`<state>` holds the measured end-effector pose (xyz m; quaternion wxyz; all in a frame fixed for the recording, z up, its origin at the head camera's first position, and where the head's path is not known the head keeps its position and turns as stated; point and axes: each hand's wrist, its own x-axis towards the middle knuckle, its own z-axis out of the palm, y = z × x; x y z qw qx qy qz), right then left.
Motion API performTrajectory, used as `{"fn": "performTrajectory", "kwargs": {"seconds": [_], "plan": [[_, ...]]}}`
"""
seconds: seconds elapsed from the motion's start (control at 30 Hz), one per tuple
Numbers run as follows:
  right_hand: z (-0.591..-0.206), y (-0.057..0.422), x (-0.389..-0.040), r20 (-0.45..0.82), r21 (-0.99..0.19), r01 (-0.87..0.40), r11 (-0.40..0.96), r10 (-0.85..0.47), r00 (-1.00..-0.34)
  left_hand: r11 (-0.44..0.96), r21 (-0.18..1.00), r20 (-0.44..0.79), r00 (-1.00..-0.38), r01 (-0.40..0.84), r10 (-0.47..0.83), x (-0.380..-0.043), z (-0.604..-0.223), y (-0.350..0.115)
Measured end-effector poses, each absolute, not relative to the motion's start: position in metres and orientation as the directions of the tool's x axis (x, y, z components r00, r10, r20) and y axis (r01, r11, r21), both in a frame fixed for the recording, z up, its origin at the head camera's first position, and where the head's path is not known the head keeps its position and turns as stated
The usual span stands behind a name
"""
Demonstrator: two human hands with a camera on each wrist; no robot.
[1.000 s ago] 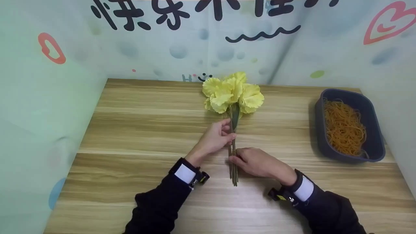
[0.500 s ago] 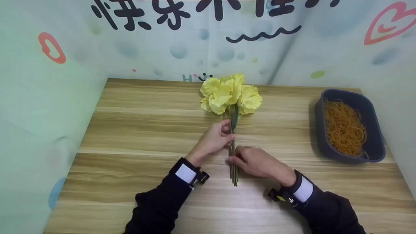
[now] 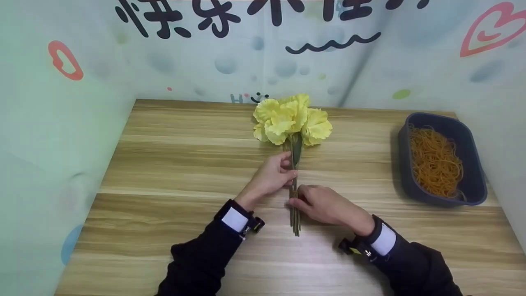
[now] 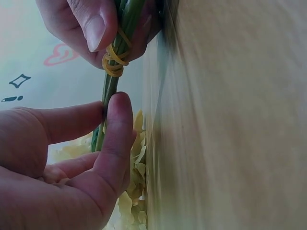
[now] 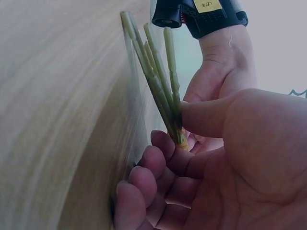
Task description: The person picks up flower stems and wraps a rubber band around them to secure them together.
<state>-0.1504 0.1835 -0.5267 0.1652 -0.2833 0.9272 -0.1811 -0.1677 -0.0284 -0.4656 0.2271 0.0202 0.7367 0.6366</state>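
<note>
A bunch of yellow artificial flowers (image 3: pixel 283 119) lies along the table, blooms toward the back wall and green stems (image 3: pixel 296 224) toward the person. Just below the blooms, my left hand (image 3: pixel 269 174) pinches the stems between thumb and fingers. Lower down, my right hand (image 3: pixel 324 203) pinches them with thumb and curled index finger. A yellow rubber band (image 4: pixel 114 62) is wound several times round the stems, between the two hands in the left wrist view. The cut stem ends (image 5: pixel 148 57) fan out beyond the right thumb in the right wrist view.
A dark blue bin (image 3: pixel 472 164) at the right holds a heap of orange-yellow rubber bands (image 3: pixel 435 164). Printed white panels (image 3: pixel 185 70) rise behind and beside the wooden table (image 3: pixel 172 164). Each wrist wears a strapped camera (image 3: pixel 257 224).
The blooms have shifted slightly left and toward the person since a second ago. Both hands keep their hold on the stems in nearly the same places.
</note>
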Motion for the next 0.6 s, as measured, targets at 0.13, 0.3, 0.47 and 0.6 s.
{"fn": "performTrajectory", "kwargs": {"seconds": [0.13,0.3,0.47,0.6], "plan": [[-0.529,0.185,-0.152,-0.198,-0.413,-0.477,0.776,-0.588,-0.784,0.189,0.948,-0.307,-0.895,-0.256,0.324,-0.168,-0.466,-0.028],[-0.494,0.178,-0.142,-0.228,-0.451,-0.447,0.773,-0.584,-0.779,0.2,0.944,-0.316,-0.894,-0.262,0.318,-0.168,-0.464,-0.029],[-0.47,0.174,-0.135,-0.195,-0.505,-0.461,0.73,-0.616,-0.763,0.226,0.945,-0.302,-0.898,-0.238,0.32,-0.168,-0.463,-0.031],[-0.46,0.174,-0.135,-0.223,-0.52,-0.436,0.735,-0.609,-0.761,0.228,0.95,-0.282,-0.901,-0.213,0.331,-0.168,-0.463,-0.031]]}}
